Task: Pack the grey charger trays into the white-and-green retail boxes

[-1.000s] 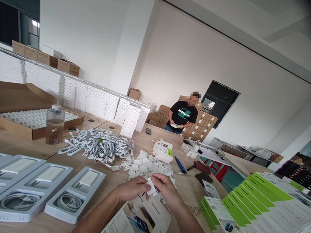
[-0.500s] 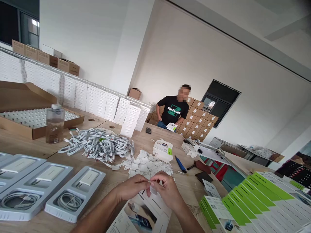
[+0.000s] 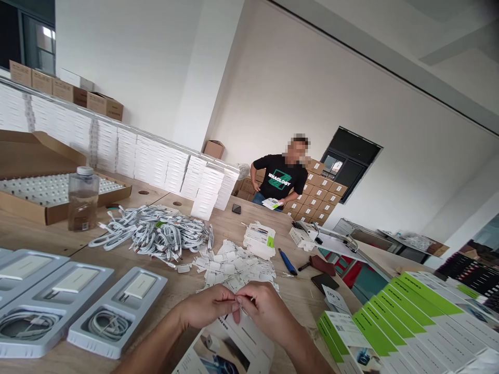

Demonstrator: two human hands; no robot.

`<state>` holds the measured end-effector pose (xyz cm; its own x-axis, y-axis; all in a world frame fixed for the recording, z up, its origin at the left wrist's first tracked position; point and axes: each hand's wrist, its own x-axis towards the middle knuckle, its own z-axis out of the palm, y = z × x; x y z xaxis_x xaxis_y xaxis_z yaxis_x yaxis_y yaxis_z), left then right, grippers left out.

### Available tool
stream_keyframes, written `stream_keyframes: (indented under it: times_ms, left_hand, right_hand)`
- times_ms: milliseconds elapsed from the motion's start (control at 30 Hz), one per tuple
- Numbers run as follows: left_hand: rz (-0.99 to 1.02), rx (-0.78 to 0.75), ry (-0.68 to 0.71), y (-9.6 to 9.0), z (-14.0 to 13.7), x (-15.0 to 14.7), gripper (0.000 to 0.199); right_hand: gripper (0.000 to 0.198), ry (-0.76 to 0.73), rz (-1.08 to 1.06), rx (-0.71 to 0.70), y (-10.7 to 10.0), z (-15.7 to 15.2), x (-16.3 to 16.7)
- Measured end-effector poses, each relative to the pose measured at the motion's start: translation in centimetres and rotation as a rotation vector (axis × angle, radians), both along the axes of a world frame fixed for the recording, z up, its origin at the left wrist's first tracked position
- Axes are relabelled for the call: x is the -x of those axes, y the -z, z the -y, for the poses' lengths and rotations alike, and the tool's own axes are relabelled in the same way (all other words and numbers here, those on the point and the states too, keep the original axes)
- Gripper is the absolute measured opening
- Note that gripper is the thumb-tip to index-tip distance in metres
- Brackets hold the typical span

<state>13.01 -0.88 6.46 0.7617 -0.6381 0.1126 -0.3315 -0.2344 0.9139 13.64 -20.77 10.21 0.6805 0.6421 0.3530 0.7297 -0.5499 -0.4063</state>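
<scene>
My left hand (image 3: 206, 307) and my right hand (image 3: 263, 309) meet at the fingertips, both closed in a pinch. Between them is a small white tab, mostly hidden by the fingers. Right below the hands lies a printed white carton (image 3: 212, 340) with a picture of a charger on its face. Its upper end is partly covered by my fingers, and I cannot tell whether they touch it. Just beyond my hands spreads a pile of small white tabs (image 3: 230, 265). A heap of coiled white cables (image 3: 163, 231) lies farther left.
Grey trays (image 3: 117, 311) with chargers and cables stand at left, near a bottle (image 3: 83, 200) and an open cardboard box (image 3: 47, 210). Green-and-white cartons (image 3: 405, 317) fill the right. A blue-handled tool (image 3: 287, 261) lies ahead. Across the table stands a person (image 3: 278, 176) holding a carton.
My fingertips have drawn closer together, and the white tab that showed beside my right fingers is now mostly covered. The person opposite has lowered their head and shifted the held carton.
</scene>
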Motion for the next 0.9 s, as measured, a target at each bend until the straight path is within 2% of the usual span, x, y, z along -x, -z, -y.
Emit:
stream_keyframes:
  times_ms: [167,300,400,500,633,833,900]
  left_hand:
    - [0.001,0.012,0.002,0.1,0.0,-0.3,0.047]
    - [-0.077,-0.002,-0.112,0.5,-0.3,-0.7,0.041]
    - [-0.107,0.034,-0.197,0.8,-0.6,-1.0,0.036]
    - [-0.114,0.048,-0.227,1.1,-0.7,-1.4,0.034]
    - [-0.130,0.054,-0.271,1.4,-0.8,-1.7,0.033]
    - [-0.155,0.064,-0.317,1.1,-0.8,-1.4,0.033]
    - [-0.155,0.064,-0.315,1.0,-0.6,-1.3,0.034]
  right_hand:
    - [0.019,0.050,-0.022,-0.070,0.4,0.1,-0.1]
    - [0.020,0.149,-0.355,-0.262,1.4,1.8,-2.0]
    - [0.027,0.262,-0.554,-0.381,3.2,3.7,-4.6]
    - [0.028,0.375,-0.514,-0.334,5.6,5.1,-7.0]
    - [0.026,0.434,-0.436,-0.244,7.7,6.9,-8.3]
    - [0.018,0.514,-0.240,-0.055,7.9,12.1,-6.9]
    - [0.023,0.533,-0.186,-0.002,8.0,13.7,-6.3]
